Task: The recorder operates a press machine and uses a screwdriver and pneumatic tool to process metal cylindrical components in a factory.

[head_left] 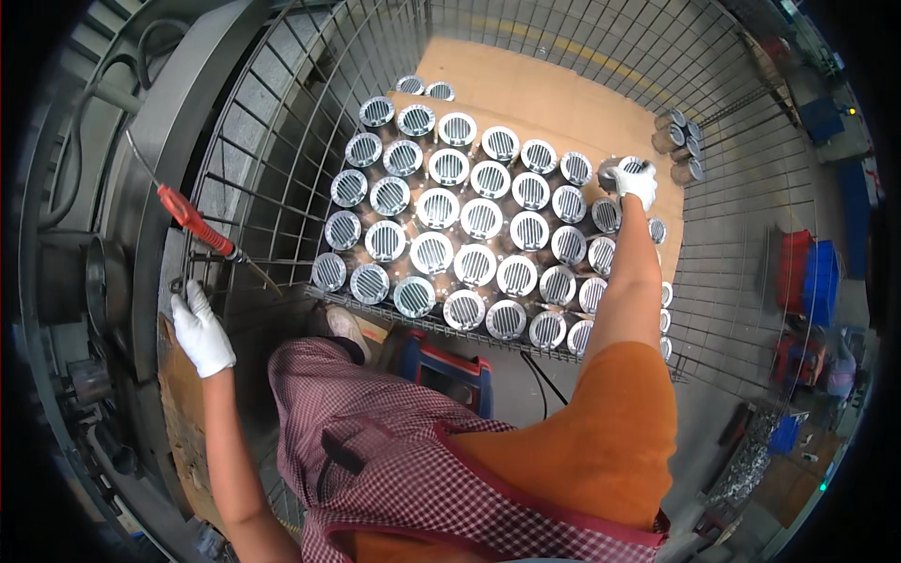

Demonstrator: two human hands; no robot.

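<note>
My right hand [635, 185], in a white glove, reaches far into a wire basket [258, 103]. Its fingers are closed on a metal cylinder [609, 173] at the right end of the far rows. Beside and in front of it stand many similar cylinders with round slotted tops [481, 218], packed upright in rows. My left hand [201, 333], also gloved in white, is off to the left by a bench edge, its fingers stretched out and apart. Near its fingertips is a small metal ring or hook [176, 285]. Above this hand hangs a red tool with a thin pointed tip [200, 223].
Brown cardboard [526, 84] lines the basket floor behind the rows. Several cylinders [678, 141] stand near the right mesh wall. A metal machine edge [188, 103] runs along the left. Below the basket is a blue and red case [450, 371]; red and blue bins [819, 277] are at right.
</note>
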